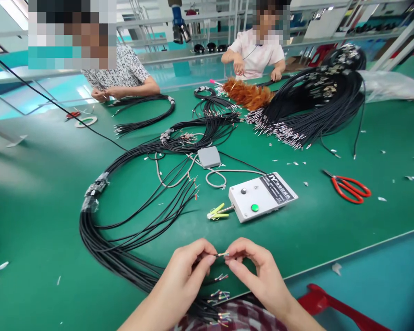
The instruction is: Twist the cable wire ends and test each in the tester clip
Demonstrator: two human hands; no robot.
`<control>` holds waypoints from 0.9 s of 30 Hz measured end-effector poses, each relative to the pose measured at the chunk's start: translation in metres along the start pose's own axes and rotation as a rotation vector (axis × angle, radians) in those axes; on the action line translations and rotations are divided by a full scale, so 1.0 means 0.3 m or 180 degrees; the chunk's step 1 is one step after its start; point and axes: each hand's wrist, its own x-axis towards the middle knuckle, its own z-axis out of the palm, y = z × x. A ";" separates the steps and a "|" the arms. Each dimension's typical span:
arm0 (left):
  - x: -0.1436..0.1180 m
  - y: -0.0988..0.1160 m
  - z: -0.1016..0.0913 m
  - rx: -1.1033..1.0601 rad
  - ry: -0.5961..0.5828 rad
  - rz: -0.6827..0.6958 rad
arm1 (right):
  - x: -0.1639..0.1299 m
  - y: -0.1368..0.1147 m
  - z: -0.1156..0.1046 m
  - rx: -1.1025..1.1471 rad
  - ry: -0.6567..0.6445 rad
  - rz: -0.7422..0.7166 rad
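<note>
My left hand [184, 271] pinches a thin black cable [212, 255] near its stripped end, low in the middle of the view. My right hand [253, 266] pinches the bare coloured wire tips [223, 254] of that same cable between thumb and forefinger. The two hands almost touch. Below them more stripped cable ends [219, 294] hang over the table edge toward my lap. The cable belongs to a big bundle of black cables [100, 230] that loops over the green table [37, 207] to my left.
A white control box [262, 197] with a green button, yellow-green clips [216, 211] and a grey pedal [209, 157] lie ahead. Red scissors [348, 187] lie at right. Another cable pile [313, 105] is far right. Two persons [124, 78] [255, 53] work across the table.
</note>
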 end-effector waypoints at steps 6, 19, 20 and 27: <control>-0.005 -0.005 0.014 -0.0227 0.0028 -0.0047 | 0.022 -0.004 0.034 0.0048 0.0180 0.0109; -0.006 -0.020 0.024 -0.0648 0.0155 -0.0047 | 0.042 -0.007 0.055 0.0747 0.0221 0.0468; -0.007 -0.021 0.024 -0.0669 0.0154 -0.0053 | 0.043 -0.008 0.056 0.0803 0.0208 0.0497; -0.004 -0.016 0.024 -0.0797 0.0187 -0.0068 | 0.044 0.001 0.065 0.1162 0.0232 0.0706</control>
